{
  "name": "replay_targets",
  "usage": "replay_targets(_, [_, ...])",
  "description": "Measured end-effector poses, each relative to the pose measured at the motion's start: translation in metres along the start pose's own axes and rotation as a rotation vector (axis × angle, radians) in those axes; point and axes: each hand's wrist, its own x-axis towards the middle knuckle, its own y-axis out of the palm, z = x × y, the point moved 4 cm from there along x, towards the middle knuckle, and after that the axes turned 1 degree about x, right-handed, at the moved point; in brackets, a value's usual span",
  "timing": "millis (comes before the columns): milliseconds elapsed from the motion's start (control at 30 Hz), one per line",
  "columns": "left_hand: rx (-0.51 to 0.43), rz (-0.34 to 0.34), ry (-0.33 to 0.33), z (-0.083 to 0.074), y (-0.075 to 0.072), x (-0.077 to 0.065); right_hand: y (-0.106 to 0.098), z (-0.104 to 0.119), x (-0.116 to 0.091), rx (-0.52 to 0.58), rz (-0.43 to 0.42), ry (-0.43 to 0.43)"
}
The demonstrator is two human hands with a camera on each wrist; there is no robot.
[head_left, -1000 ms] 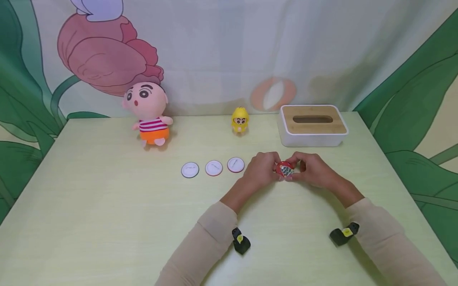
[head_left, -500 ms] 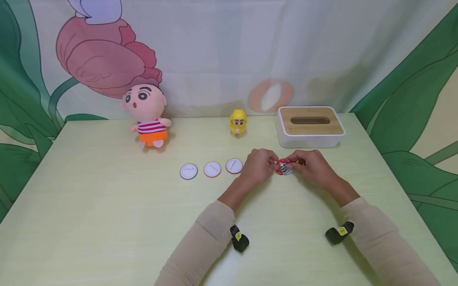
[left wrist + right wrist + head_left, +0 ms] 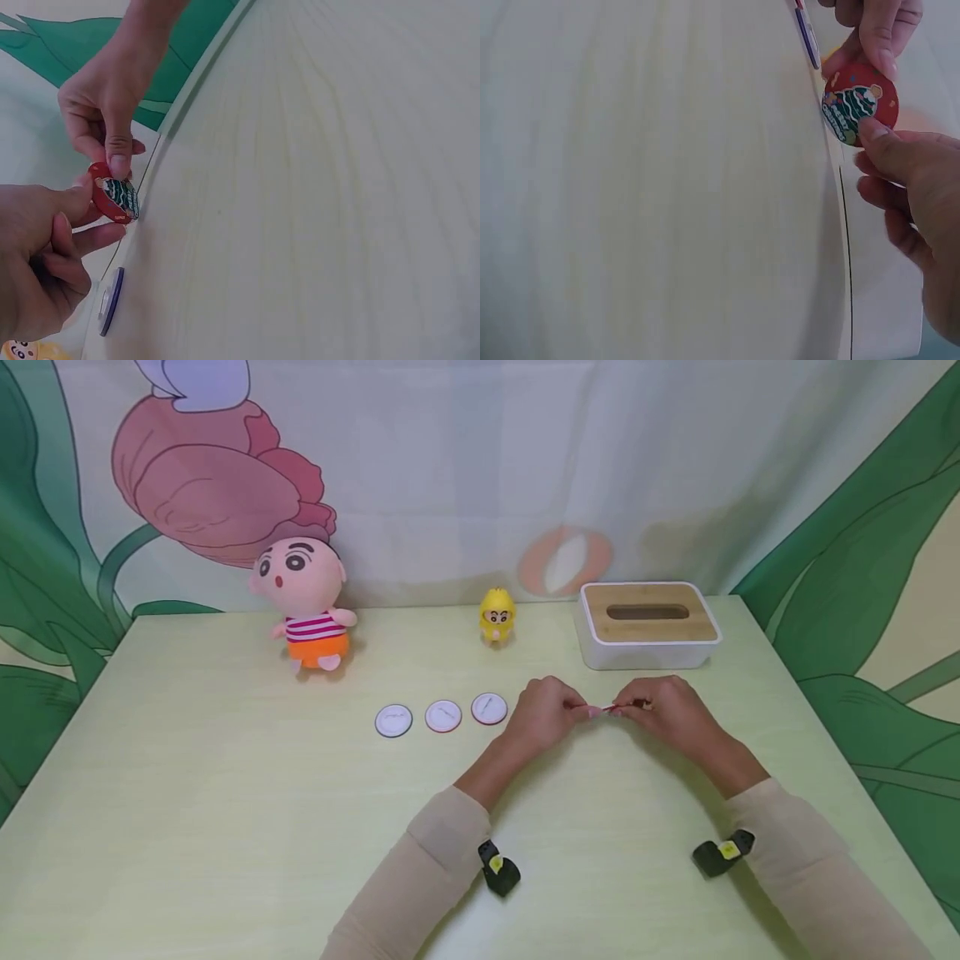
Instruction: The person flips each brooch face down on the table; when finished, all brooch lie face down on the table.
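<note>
A round red pin badge (image 3: 851, 86) with a green Christmas tree printed on it is held up between both hands, its face showing in the two wrist views. Seen from the head, the badge (image 3: 607, 708) is tilted nearly edge-on. My left hand (image 3: 547, 717) pinches its left edge between thumb and fingers. On the opposite edge, my right hand (image 3: 669, 712) pinches it, thumb over the printed face. To the left lie three more round badges, white pin-backs upward: a dark-rimmed badge (image 3: 393, 721), a red-rimmed badge (image 3: 443, 716) and another badge (image 3: 489, 708) closest to my left hand.
Behind the hands stands a white tissue box (image 3: 651, 647) with a wooden lid. A small yellow figure (image 3: 497, 617) and a plush doll (image 3: 306, 602) in a striped top stand along the back of the pale table (image 3: 225, 827), before a printed curtain (image 3: 450, 477).
The badge has turned from showing its red printed face to the head view to standing nearly edge-on. Both hands tilted with it, staying in about the same place. The other badges have not moved.
</note>
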Motion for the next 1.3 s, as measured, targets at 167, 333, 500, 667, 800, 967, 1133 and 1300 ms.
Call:
replay_targets(167, [0.047,0.029,-0.015,0.000,0.002,-0.003,0.007,-0.011,-0.003,0.143,0.131,0.070])
replay_targets(333, [0.120,0.049,-0.034,0.001,0.007,-0.003,0.015,-0.013,-0.001,0.182,0.201,0.092])
replay_targets(500, [0.215,0.022,-0.047,0.000,0.011,0.002,0.019,-0.011,0.006,0.169,0.198,0.091])
replay_targets(667, [0.273,-0.016,-0.084,-0.001,0.011,0.008,0.020,-0.014,0.012,0.138,0.185,0.125])
replay_targets(800, [0.301,-0.020,-0.112,0.000,0.012,0.013,0.021,-0.016,0.017,0.127,0.189,0.135])
replay_targets(967, [0.289,0.002,-0.092,0.002,0.012,0.014,0.021,-0.019,0.019,0.103,0.195,0.150])
replay_targets(1133, [0.226,0.034,0.020,0.000,-0.004,-0.003,0.015,-0.018,0.009,0.068,0.194,0.136])
replay_targets(1300, [0.201,0.013,0.105,0.009,-0.048,-0.042,-0.004,-0.019,-0.012,0.013,0.100,0.077])
